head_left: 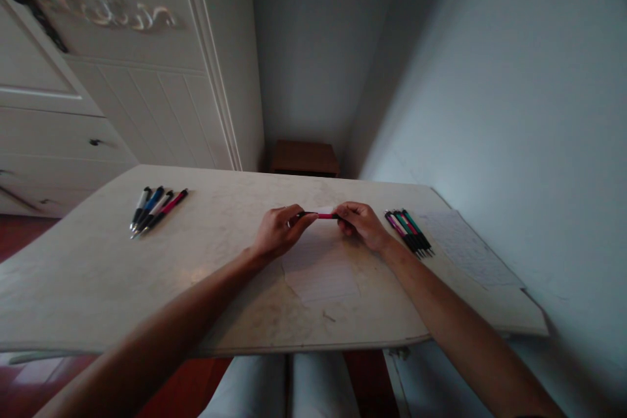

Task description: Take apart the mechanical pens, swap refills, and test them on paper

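Note:
A pink and black pen (325,216) lies level between my two hands, above a sheet of lined paper (321,268). My left hand (280,228) is closed on its left end, thumb and fingers pinching the black part. At the other end my right hand (360,222) grips the black part with curled fingers. Only the pink middle of the pen shows plainly; the ends are partly covered by fingers. Just right of my right hand rests a row of several colored pens (409,233), side by side with tips toward me.
On the table's (220,209) left side lies a group of several pens (155,210), white, blue and pink. A written sheet (467,245) sits at the right edge by the wall. Behind the table stand a white cabinet (161,98) and a brown wooden box-like piece (304,155).

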A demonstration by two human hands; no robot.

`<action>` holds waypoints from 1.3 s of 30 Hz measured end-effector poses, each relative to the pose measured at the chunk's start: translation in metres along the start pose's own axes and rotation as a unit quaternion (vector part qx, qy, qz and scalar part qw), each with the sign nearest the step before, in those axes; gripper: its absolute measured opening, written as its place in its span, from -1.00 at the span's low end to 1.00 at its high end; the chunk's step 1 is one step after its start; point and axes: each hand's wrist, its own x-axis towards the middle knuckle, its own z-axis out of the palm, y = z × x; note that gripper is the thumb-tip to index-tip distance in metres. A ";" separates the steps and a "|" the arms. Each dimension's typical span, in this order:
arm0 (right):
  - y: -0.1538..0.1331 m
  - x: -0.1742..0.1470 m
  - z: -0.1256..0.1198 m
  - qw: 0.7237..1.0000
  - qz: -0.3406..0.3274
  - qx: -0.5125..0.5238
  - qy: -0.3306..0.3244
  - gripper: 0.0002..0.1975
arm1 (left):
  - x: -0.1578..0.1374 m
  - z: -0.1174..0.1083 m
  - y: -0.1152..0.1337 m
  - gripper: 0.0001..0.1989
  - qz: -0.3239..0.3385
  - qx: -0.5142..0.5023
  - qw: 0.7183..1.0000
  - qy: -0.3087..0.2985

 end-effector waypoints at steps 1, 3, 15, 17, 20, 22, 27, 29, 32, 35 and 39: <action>0.000 0.000 0.000 1.000 0.007 0.006 -0.010 -0.58 | 0.000 -0.001 0.000 -0.55 -0.008 -0.002 1.000 -0.003; 0.000 0.000 -0.001 0.999 0.019 0.009 -0.035 -0.58 | 0.001 -0.003 0.000 -0.51 -0.034 -0.017 0.999 -0.010; 0.010 0.003 -0.005 0.986 -0.120 -0.118 -0.003 -0.75 | 0.006 -0.003 0.004 -0.37 -0.233 -0.211 0.943 -0.113; 0.009 0.001 -0.005 0.981 -0.140 -0.136 0.011 -0.76 | 0.008 -0.004 0.003 -0.35 -0.245 -0.227 0.933 -0.134; 0.004 -0.001 -0.002 0.975 -0.164 -0.150 0.027 -0.78 | 0.009 -0.005 0.000 -0.32 -0.249 -0.232 0.930 -0.141; 0.002 -0.001 0.000 0.972 -0.176 -0.151 0.040 -0.80 | 0.009 -0.003 -0.003 -0.32 -0.248 -0.230 0.932 -0.130; 0.002 -0.001 0.002 0.978 -0.149 -0.125 0.074 -0.77 | 0.009 0.003 -0.011 -0.46 -0.156 -0.237 0.956 -0.069; 0.002 -0.001 0.003 0.983 -0.130 -0.103 0.079 -0.74 | 0.010 0.004 -0.013 -0.52 -0.117 -0.233 0.965 -0.041; 0.002 -0.002 0.003 0.985 -0.119 -0.095 0.076 -0.68 | 0.011 0.003 -0.013 -0.59 -0.096 -0.199 0.975 -0.014; 0.004 -0.002 0.003 0.985 -0.117 -0.113 0.060 -0.63 | 0.010 0.000 -0.010 -0.73 -0.091 -0.155 0.984 -0.008; 0.009 -0.001 0.003 0.981 -0.132 -0.137 0.037 -0.66 | 0.007 -0.004 -0.004 -0.63 -0.088 -0.097 0.991 -0.012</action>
